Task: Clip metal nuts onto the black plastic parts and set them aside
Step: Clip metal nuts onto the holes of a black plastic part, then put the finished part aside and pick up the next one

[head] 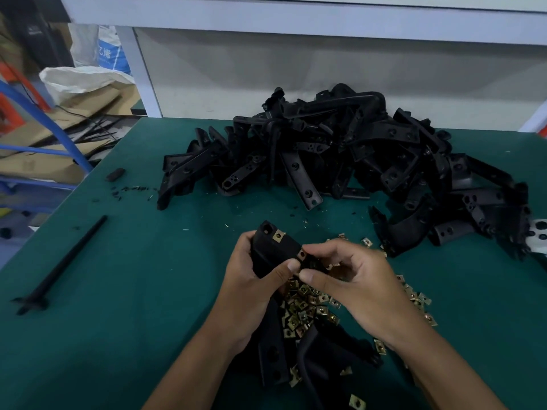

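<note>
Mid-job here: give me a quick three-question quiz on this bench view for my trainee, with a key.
1. True or false: the black plastic part in the left hand already carries one metal nut.
2. Where does the pile of black parts lie: A) at the table's far side, B) in a box, C) on the floor?
3. What does the right hand press against the part's edge?

Key: 1 true; 2 A; 3 a second metal nut.
</note>
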Demonstrator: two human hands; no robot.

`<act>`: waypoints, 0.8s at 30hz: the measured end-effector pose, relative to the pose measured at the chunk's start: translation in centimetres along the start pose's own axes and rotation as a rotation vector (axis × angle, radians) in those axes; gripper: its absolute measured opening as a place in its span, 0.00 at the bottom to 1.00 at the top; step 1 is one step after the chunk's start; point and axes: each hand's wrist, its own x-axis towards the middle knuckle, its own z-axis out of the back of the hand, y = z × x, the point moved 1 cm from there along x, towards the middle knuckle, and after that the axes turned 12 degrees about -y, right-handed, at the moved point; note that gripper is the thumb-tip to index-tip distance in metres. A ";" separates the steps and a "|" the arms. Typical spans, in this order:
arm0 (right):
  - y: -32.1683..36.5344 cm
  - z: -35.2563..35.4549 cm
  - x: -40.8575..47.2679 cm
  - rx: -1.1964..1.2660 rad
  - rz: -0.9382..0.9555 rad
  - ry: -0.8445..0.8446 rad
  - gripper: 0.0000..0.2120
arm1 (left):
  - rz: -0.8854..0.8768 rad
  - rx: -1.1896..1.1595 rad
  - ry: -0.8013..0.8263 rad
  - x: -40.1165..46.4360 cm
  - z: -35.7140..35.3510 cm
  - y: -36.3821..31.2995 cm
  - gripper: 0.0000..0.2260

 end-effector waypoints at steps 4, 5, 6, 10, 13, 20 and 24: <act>-0.1 -0.1 0.1 -0.061 0.043 -0.041 0.12 | 0.031 -0.082 0.013 -0.1 -0.1 -0.1 0.12; -0.1 0.0 0.2 -0.054 0.046 -0.050 0.12 | 0.047 -0.117 0.015 -0.2 -0.1 -0.3 0.11; 0.1 0.0 0.2 -0.044 0.048 -0.057 0.12 | 0.065 -0.146 0.015 -0.2 -0.2 -0.5 0.11; 2.0 0.7 0.5 -0.042 0.108 -0.098 0.11 | 0.097 -0.197 -0.002 -0.7 -0.2 -2.5 0.09; 4.3 1.7 -0.7 -0.100 0.226 -0.146 0.11 | 0.071 -0.183 -0.014 -1.9 -0.2 -4.8 0.11; 6.8 8.9 -9.7 -0.191 0.332 -0.499 0.12 | -0.025 -0.089 0.256 -7.3 -6.2 -8.0 0.23; 7.5 14.2 -17.5 -0.298 0.289 -0.717 0.11 | -0.168 0.153 0.464 -11.8 -12.4 -7.3 0.07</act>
